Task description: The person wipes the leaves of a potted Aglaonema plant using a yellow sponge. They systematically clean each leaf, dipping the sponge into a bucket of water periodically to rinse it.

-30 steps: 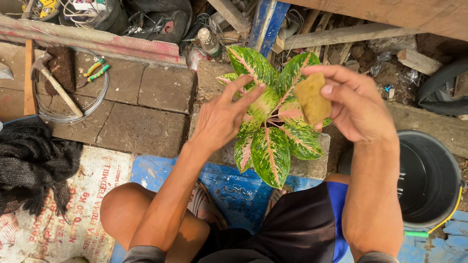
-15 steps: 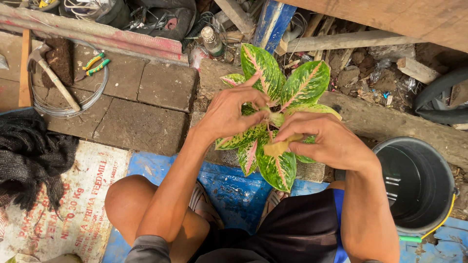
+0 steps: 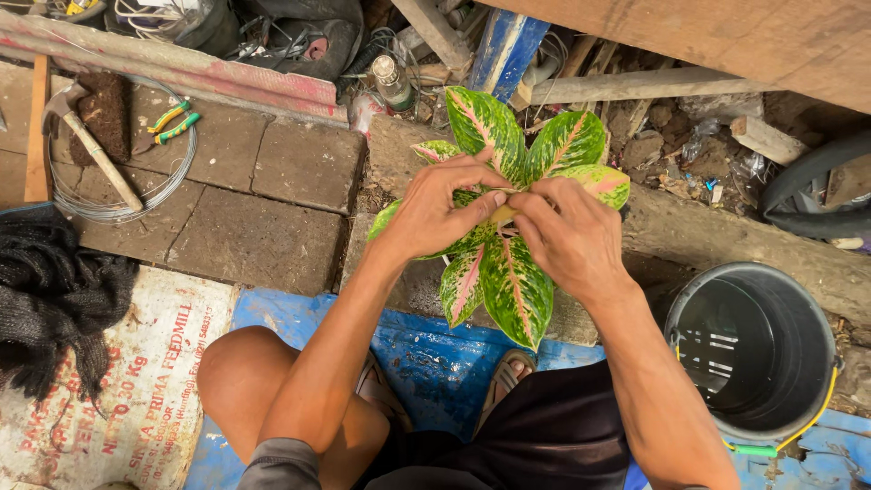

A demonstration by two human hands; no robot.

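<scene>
A black bucket [image 3: 758, 349] with a yellow-and-green handle stands to the right of the plant [image 3: 508, 209], near it but not touching; its inside looks dark and glossy, and whether it holds water cannot be told. The plant, with green, cream and pink leaves, sits at the centre of the scene on a stone slab [image 3: 408, 281], just above the person's knees. Its base is hidden beneath the leaves and hands, so any pot cannot be made out.

The left hand [image 3: 435, 213] reaches in from the lower left, wrist bent, fingers curled over the middle of the plant; thumb and forefinger pinch together on a small yellowish piece at the plant's heart. The right hand [image 3: 567, 240] comes in from the lower right, palm down, fingers half closed and meeting the left hand's fingertips at the same spot. Both hands touch the leaves.

Left of the plant lie brick pavers [image 3: 227, 191]. Further left are a wire coil [image 3: 118, 204], a hammer [image 3: 91, 145] and green-handled pliers [image 3: 168, 122].
</scene>
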